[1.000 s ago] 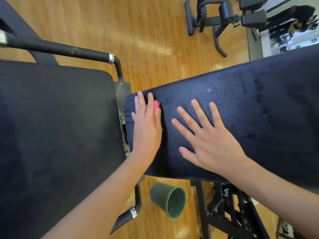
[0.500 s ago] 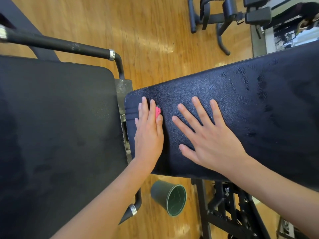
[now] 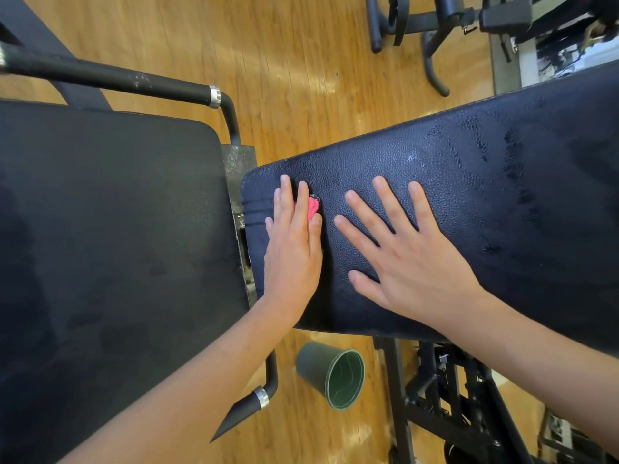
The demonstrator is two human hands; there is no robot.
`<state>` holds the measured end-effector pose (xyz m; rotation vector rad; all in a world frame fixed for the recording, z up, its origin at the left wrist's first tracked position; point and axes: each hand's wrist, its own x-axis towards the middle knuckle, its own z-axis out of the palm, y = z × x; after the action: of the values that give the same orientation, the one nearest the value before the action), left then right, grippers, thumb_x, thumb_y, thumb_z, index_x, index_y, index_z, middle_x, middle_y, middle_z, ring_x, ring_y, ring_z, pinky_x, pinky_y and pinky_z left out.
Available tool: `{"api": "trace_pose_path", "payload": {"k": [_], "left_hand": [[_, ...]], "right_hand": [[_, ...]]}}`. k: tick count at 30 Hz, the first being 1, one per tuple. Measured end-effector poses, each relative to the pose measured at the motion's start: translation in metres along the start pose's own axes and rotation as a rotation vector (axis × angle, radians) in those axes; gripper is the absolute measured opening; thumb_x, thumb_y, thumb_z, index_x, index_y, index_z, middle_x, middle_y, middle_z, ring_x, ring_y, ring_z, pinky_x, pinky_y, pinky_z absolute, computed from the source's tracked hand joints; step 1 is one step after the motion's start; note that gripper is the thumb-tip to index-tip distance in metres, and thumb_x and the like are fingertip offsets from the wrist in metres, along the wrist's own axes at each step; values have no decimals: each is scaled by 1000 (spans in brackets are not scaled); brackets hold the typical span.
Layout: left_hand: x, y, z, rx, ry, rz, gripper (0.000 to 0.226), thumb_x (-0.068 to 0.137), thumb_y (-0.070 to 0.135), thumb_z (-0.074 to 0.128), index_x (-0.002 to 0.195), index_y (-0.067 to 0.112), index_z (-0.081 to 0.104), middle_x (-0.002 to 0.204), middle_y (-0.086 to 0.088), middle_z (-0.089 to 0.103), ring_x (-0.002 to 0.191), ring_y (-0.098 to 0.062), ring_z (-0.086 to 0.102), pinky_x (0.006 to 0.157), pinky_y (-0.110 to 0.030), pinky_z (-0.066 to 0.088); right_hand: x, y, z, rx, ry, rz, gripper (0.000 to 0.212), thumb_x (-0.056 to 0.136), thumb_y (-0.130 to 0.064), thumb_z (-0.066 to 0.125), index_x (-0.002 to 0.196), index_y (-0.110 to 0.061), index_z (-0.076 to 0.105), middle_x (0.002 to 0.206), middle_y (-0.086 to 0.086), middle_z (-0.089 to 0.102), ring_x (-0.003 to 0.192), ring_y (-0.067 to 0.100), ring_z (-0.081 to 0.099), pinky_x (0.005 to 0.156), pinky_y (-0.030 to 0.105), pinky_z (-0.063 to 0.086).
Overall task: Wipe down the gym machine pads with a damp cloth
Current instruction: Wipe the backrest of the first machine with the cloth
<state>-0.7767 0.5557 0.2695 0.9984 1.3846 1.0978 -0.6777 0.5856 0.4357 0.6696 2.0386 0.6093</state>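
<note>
A long black textured pad [image 3: 452,182] runs from the centre to the right edge, with wet streaks on its right part. My left hand [image 3: 294,249] lies flat on the pad's left end, pressing a pink cloth [image 3: 313,206] of which only a small strip shows between the fingers. My right hand [image 3: 402,256] rests flat on the same pad just to the right, fingers spread, holding nothing. A second wide black pad [image 3: 110,249] fills the left side, separated from the first by a narrow metal gap.
Black handle bars [image 3: 110,77] with silver collars frame the left pad above and below. A dark green bucket [image 3: 335,376] lies on the wooden floor under the pad. Black machine frame [image 3: 435,396] stands lower right; another machine [image 3: 428,25] is at the top.
My left hand with the pink cloth has slid a little toward me along the pad's left end. My right hand has stayed in place.
</note>
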Motion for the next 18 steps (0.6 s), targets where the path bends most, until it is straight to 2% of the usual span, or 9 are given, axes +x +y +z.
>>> {"api": "trace_pose_path", "payload": {"k": [9, 13, 18], "left_hand": [[-62, -12, 14, -44, -41, -70, 54, 109, 46, 19, 160, 33, 9, 168, 20, -13, 155, -2, -10, 129, -45, 5], [-46, -8, 7, -93, 17, -82, 54, 110, 43, 21, 162, 28, 15, 170, 16, -7, 156, -2, -8, 129, -45, 4], [-30, -3, 5, -72, 32, -82, 56, 110, 44, 22, 162, 26, 19, 170, 14, -5, 156, -5, -5, 128, -51, 14]], "right_hand": [[1, -2, 0, 8, 7, 2, 79, 102, -63, 25, 165, -17, 10, 170, 19, -2, 155, 48, -4, 120, 69, 5], [1, -1, 1, 13, 16, 1, 79, 102, -62, 26, 165, -17, 12, 171, 19, 0, 155, 48, -4, 120, 69, 4], [1, -1, 3, -2, 31, 1, 79, 102, -62, 26, 165, -16, 12, 170, 19, 1, 155, 48, -2, 121, 69, 4]]}}
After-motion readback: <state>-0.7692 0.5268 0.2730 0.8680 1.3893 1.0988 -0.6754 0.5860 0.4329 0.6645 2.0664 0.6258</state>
